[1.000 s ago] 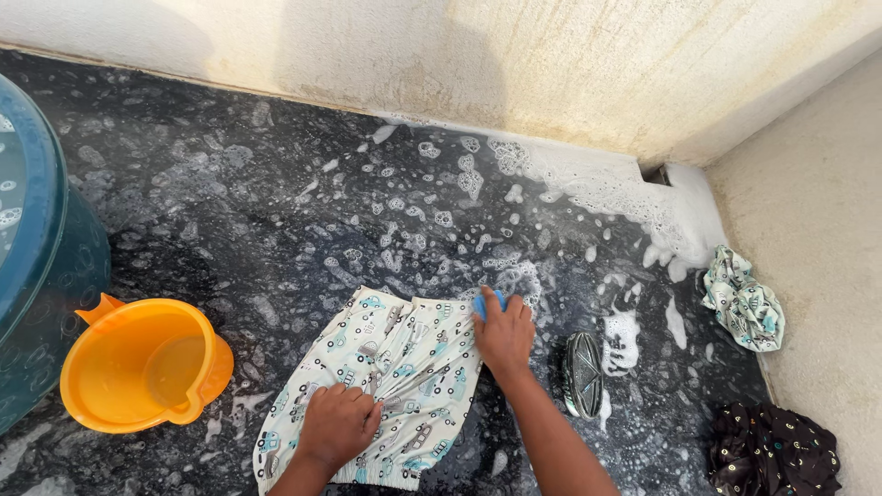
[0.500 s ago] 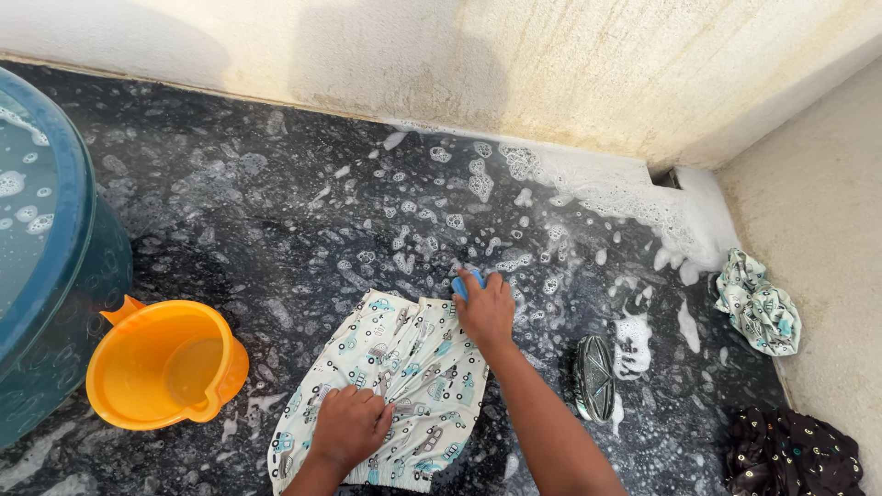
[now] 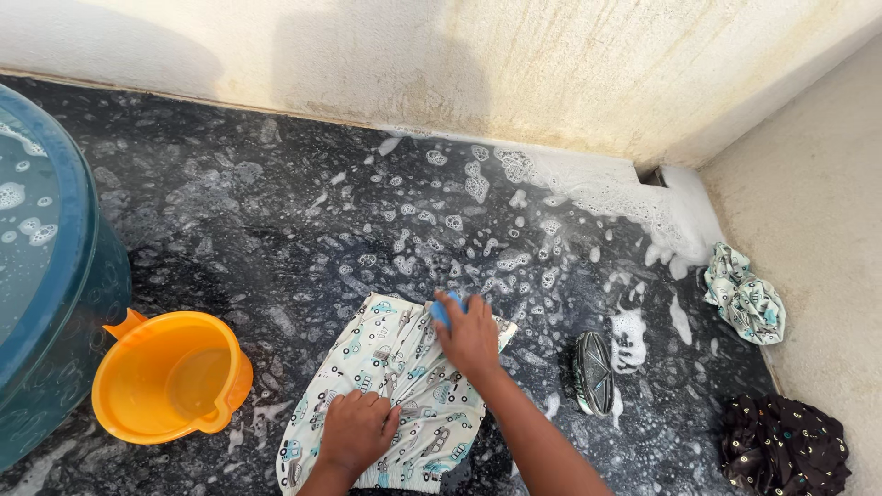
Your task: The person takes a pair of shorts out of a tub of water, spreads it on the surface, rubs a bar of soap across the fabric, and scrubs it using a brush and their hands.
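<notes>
A white patterned cloth (image 3: 395, 367) lies spread on the wet, soapy dark stone floor (image 3: 276, 211). My left hand (image 3: 356, 430) presses down on the cloth's near part, fingers curled into its folds. My right hand (image 3: 470, 338) rests on the cloth's far edge and holds a small blue object (image 3: 443, 310), mostly hidden under the fingers; it may be a bar of soap. A scrubbing brush (image 3: 593, 372) lies on the floor just right of my right forearm.
An orange plastic mug (image 3: 170, 377) with some water stands at the left, beside a large teal tub (image 3: 41, 276) of water. A crumpled patterned cloth (image 3: 744, 296) and a dark cloth (image 3: 781, 445) lie at the right by the wall. Foam gathers at the far corner (image 3: 661, 207).
My right hand with the blue object has moved left along the cloth's far edge. The left hand stays pressed on the cloth. The view has shifted slightly.
</notes>
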